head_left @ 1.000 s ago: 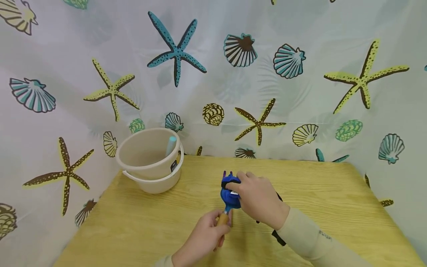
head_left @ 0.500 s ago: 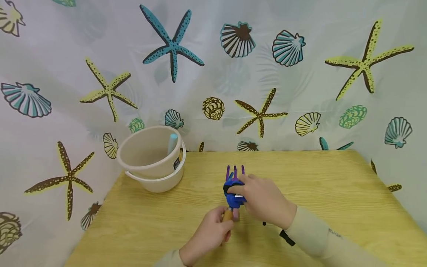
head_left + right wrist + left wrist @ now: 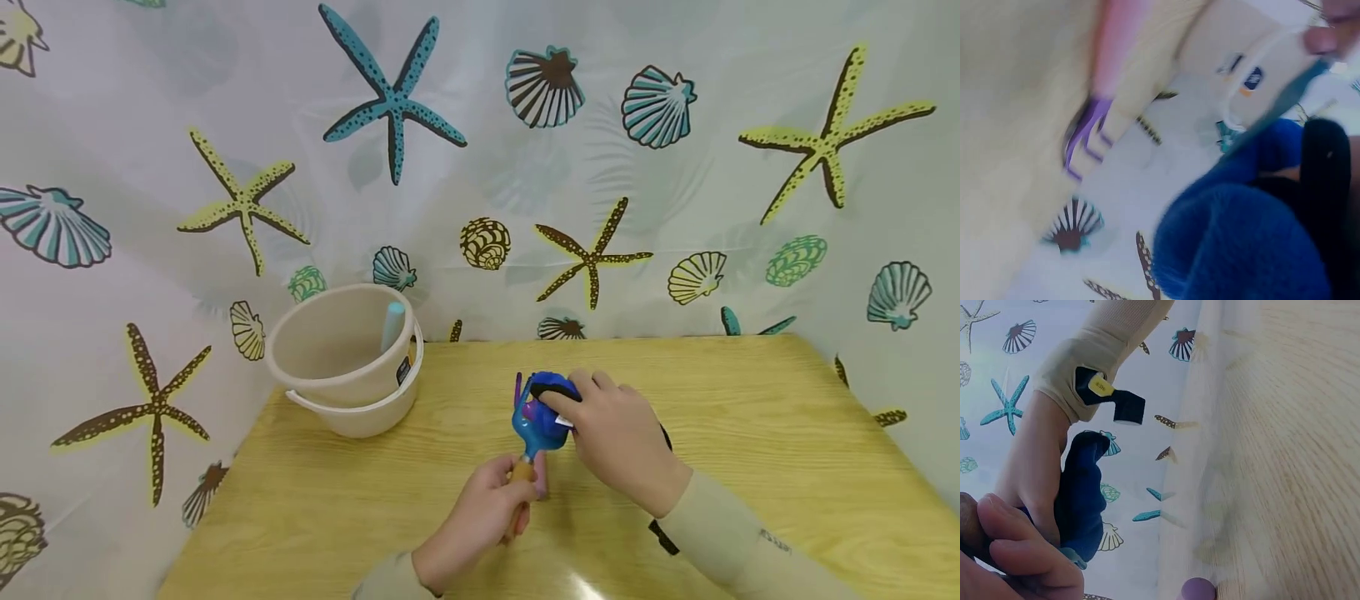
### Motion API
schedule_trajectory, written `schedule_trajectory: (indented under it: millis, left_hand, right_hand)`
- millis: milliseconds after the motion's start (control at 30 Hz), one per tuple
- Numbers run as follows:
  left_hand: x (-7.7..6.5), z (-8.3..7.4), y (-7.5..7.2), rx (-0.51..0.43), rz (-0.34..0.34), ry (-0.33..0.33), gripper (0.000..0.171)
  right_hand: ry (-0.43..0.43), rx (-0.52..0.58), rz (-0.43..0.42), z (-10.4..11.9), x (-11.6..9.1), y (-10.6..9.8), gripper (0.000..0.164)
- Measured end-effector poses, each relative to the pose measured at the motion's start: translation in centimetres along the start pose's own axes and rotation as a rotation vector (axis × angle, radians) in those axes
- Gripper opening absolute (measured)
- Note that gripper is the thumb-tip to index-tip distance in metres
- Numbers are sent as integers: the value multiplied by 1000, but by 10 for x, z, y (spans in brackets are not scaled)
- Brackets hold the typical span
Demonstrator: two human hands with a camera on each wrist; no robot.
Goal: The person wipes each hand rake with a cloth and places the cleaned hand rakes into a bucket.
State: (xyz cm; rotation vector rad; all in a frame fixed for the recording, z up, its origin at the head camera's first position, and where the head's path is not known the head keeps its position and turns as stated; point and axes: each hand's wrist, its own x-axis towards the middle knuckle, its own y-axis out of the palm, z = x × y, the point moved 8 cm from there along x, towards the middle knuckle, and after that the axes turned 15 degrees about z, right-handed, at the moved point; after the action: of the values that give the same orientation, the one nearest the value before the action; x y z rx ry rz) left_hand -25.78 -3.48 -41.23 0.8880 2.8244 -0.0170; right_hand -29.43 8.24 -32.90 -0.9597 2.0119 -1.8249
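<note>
My left hand (image 3: 491,512) grips the wooden handle (image 3: 522,472) of a garden trowel, low over the table. The trowel's blue-teal metal blade (image 3: 531,433) points away from me, and its far part is partly hidden. In my right hand (image 3: 618,433) is a fuzzy blue cloth (image 3: 1241,237) with a black band (image 3: 553,389) and a white tag, held against the blade's right side. Beneath them on the table lies a small garden fork with purple tines (image 3: 1088,128) and a pink handle (image 3: 542,475); the head view shows it partly covered.
A whitish bucket (image 3: 341,390) with a carrying handle stands at the back left of the wooden table (image 3: 712,400). A teal-topped tube (image 3: 392,327) leans inside it. Behind the table hangs a curtain (image 3: 480,183) printed with starfish and shells.
The cloth has shifted to the right side of the trowel's blade, so more of the blade shows. My right hand moved right with it. The left hand keeps its grip, slightly further right.
</note>
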Motion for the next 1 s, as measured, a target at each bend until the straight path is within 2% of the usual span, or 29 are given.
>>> schedule_trajectory:
  millis: [200, 467, 633, 800, 1000]
  left_hand:
    - [1, 1, -5, -39, -43, -36, 20]
    - [-4, -6, -8, -45, -2, 3, 25]
    - [-8, -6, -7, -26, -2, 19, 21]
    - [-8, -3, -6, -20, -17, 16, 20]
    - [-13, 0, 1, -47, -14, 27, 19]
  right_hand:
    - [-34, 176, 96, 5, -11, -2, 46]
    - [-20, 310, 128, 12, -9, 9, 47]
    - [-62, 274, 78, 16, -3, 12, 36]
    - [-97, 226, 66, 18, -3, 11, 33]
    - [-72, 171, 82, 6, -10, 15, 34]
